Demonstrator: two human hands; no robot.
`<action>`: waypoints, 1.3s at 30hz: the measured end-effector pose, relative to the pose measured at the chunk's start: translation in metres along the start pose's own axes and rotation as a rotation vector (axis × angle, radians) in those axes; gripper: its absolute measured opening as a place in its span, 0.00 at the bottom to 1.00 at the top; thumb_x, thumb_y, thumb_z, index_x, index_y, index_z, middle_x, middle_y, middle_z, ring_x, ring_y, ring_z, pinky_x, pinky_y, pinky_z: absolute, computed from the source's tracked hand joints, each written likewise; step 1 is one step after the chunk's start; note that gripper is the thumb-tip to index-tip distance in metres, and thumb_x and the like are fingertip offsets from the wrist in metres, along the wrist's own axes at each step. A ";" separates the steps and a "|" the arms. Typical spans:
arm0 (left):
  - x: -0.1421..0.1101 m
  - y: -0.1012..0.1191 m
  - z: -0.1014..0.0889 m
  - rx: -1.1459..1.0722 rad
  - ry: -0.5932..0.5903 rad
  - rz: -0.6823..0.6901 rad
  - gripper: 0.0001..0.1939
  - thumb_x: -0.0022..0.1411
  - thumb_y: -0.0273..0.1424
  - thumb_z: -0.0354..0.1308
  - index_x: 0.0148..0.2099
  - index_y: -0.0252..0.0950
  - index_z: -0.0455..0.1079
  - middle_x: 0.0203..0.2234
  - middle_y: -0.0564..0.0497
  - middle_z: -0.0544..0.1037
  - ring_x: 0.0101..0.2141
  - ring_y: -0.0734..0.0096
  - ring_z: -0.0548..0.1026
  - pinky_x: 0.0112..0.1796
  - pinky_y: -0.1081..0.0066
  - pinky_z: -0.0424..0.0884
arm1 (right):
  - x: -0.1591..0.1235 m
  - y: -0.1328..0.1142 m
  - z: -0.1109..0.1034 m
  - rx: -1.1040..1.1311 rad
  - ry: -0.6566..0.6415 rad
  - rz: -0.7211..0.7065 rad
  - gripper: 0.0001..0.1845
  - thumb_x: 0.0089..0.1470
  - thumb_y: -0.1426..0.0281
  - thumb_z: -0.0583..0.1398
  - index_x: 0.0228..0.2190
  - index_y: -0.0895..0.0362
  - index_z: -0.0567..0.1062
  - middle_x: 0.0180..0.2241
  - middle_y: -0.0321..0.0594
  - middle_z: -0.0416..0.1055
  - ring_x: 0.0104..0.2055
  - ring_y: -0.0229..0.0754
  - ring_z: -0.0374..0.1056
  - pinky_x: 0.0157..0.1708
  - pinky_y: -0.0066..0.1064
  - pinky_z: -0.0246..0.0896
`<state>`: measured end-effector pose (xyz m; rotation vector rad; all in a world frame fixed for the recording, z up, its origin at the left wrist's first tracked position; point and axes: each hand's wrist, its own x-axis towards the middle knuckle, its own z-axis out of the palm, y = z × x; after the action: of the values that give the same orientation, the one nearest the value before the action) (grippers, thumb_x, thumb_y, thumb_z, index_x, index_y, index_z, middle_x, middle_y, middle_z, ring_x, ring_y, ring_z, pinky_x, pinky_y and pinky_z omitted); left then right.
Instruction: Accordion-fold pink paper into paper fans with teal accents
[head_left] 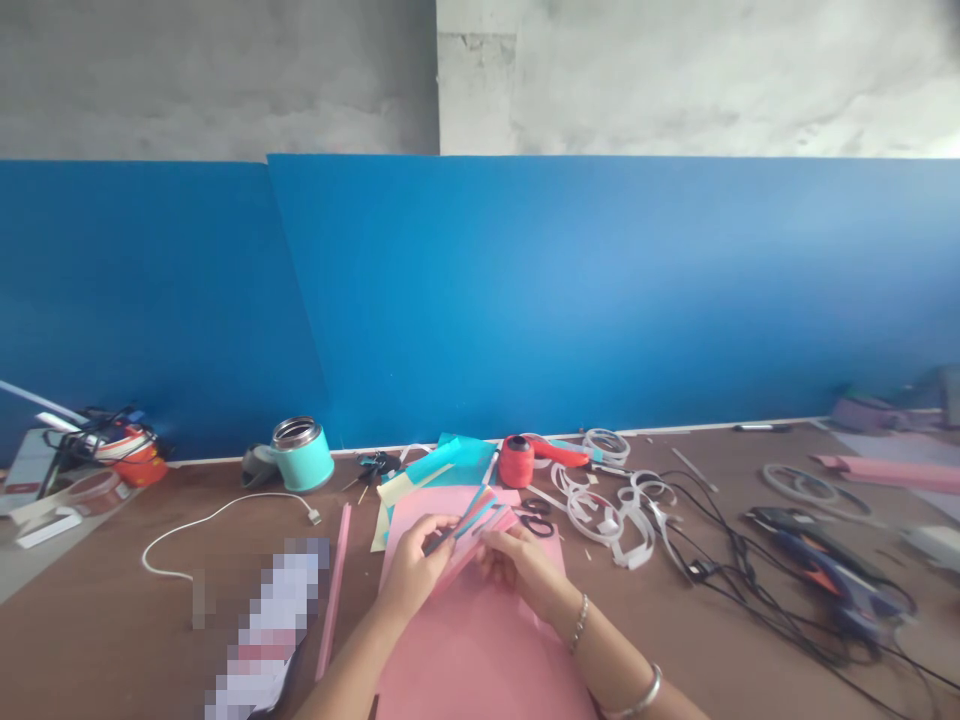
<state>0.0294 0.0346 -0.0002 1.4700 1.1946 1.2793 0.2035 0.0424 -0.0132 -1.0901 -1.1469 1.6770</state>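
My left hand [421,562] is closed on a piece of folded pink paper [466,560], its fingers and thumb pinching the left side. A slim dark and light-blue strip or stick [466,520] lies along the same fingers; I cannot tell which it is. My right hand [525,568] pinches the right side of the folded paper, and its fingertips are partly hidden. Both hands are above a large pink sheet [480,660] on the table. Beyond the right hand lie the black handles of a pair of scissors [537,520]. A narrow pink strip [334,590] lies left of the sheet.
A red spool [516,462] and blue paper [469,460] lie behind the hands. A turquoise container [302,455] stands back left, near a white cable [217,510]. White coiled cables [600,505], black cords [739,560] and a blue glue gun [825,580] occupy the right.
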 end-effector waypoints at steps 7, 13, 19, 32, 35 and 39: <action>-0.002 -0.001 -0.002 0.066 -0.019 0.031 0.13 0.54 0.33 0.56 0.41 0.37 0.75 0.41 0.46 0.79 0.46 0.57 0.74 0.48 0.62 0.66 | 0.003 0.004 -0.003 -0.035 0.014 0.013 0.22 0.47 0.54 0.61 0.17 0.60 0.74 0.14 0.36 0.68 0.12 0.29 0.55 0.12 0.22 0.41; -0.001 -0.004 -0.001 0.087 -0.018 0.039 0.13 0.54 0.32 0.54 0.41 0.37 0.75 0.41 0.45 0.79 0.45 0.57 0.75 0.49 0.61 0.67 | 0.004 0.005 -0.005 -0.050 0.014 0.017 0.21 0.48 0.54 0.61 0.18 0.59 0.74 0.14 0.37 0.68 0.13 0.30 0.56 0.13 0.23 0.42; -0.001 -0.002 0.000 0.073 -0.022 0.019 0.14 0.53 0.31 0.55 0.42 0.36 0.75 0.42 0.45 0.79 0.46 0.57 0.74 0.49 0.61 0.67 | 0.003 0.006 -0.004 -0.055 0.013 0.004 0.21 0.48 0.55 0.60 0.18 0.59 0.75 0.15 0.36 0.69 0.13 0.30 0.55 0.13 0.23 0.42; -0.001 -0.003 0.000 0.080 -0.030 0.037 0.14 0.53 0.31 0.54 0.41 0.36 0.75 0.41 0.46 0.80 0.45 0.58 0.75 0.48 0.61 0.68 | 0.001 0.002 -0.002 -0.043 0.031 0.006 0.20 0.47 0.55 0.61 0.17 0.59 0.74 0.14 0.36 0.68 0.14 0.31 0.56 0.14 0.24 0.41; -0.002 -0.001 0.000 0.082 -0.039 0.047 0.13 0.54 0.31 0.54 0.41 0.37 0.75 0.40 0.46 0.80 0.45 0.58 0.75 0.48 0.62 0.68 | 0.001 0.003 -0.002 -0.040 0.034 -0.002 0.21 0.48 0.55 0.61 0.17 0.59 0.74 0.14 0.36 0.68 0.14 0.31 0.56 0.14 0.24 0.41; -0.002 0.001 0.000 0.089 -0.035 0.051 0.13 0.54 0.31 0.54 0.41 0.37 0.75 0.40 0.46 0.80 0.44 0.58 0.75 0.48 0.62 0.68 | 0.003 0.003 -0.002 -0.044 0.029 0.004 0.21 0.48 0.54 0.61 0.18 0.59 0.75 0.15 0.37 0.69 0.14 0.31 0.56 0.14 0.24 0.41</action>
<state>0.0295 0.0321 -0.0002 1.5907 1.2113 1.2427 0.2046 0.0447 -0.0172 -1.1412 -1.1682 1.6407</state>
